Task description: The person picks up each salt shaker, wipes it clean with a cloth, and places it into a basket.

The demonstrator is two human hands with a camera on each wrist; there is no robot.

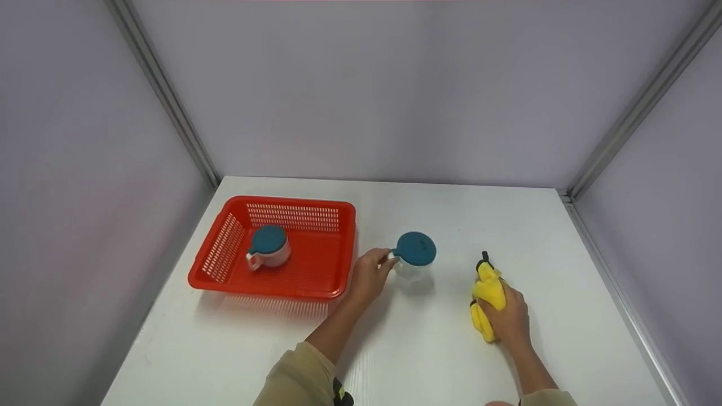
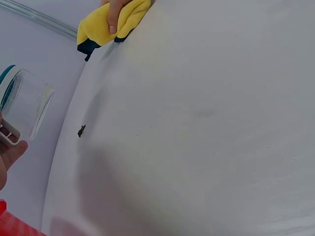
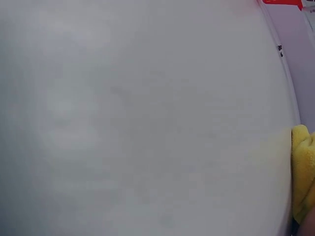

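My left hand [image 1: 369, 276] pinches the white handle of a clear jar [image 2: 30, 103] with a teal lid [image 1: 416, 248]. The jar is held above the white table, its shadow falling just below it. Farther right, my right hand [image 1: 510, 316] grips a bunched yellow cloth [image 1: 489, 293] with dark edging. In the left wrist view the same cloth [image 2: 98, 27] shows at the top with fingers over it. Only a piece of the cloth [image 3: 303, 169] appears at the right edge of the right wrist view.
A red plastic basket [image 1: 316, 291] with slotted sides stands at the left of the table [image 1: 428, 361]. Inside it sits a second teal-lidded jar [image 1: 269, 246] with a white handle. Pale panels [image 1: 361, 90] with metal corner posts enclose the table at the back and sides.
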